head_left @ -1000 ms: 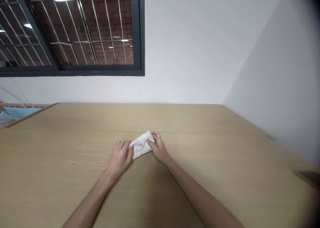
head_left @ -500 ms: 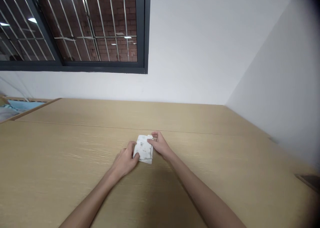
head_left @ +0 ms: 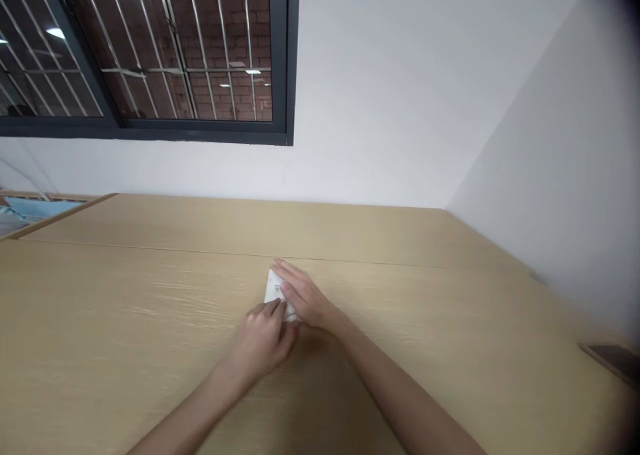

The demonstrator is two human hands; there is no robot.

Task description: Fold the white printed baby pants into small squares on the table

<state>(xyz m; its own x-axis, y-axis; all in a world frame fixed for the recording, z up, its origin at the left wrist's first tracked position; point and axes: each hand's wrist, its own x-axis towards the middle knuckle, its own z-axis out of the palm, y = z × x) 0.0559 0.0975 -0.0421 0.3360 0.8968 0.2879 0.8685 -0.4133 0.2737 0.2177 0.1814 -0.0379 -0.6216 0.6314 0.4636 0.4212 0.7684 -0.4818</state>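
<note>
A small folded white cloth (head_left: 273, 287) with a fine dark print lies on the wooden tabletop, mostly covered by my hands. My left hand (head_left: 265, 338) grips its lower edge, the fingers bent on top and the thumb low at the near corner. Across the cloth's right side rests my right hand (head_left: 303, 296), its fingers stretched out and lying flat, pointing up and left. Both hands touch the cloth and nearly meet over it. Its right part and most of its near edge are hidden under them.
The pale wooden surface (head_left: 150, 348) has a seam running across it beyond the cloth. A white wall (head_left: 370, 108) and a dark-framed barred window (head_left: 200, 132) rise behind. Light blue fabric (head_left: 40, 207) shows past the left edge. A dark recess (head_left: 613, 360) sits at the right.
My right hand has moved left from the cloth's right edge and now lies over it. My left hand has shifted right and down to the near edge, covering more of the cloth.
</note>
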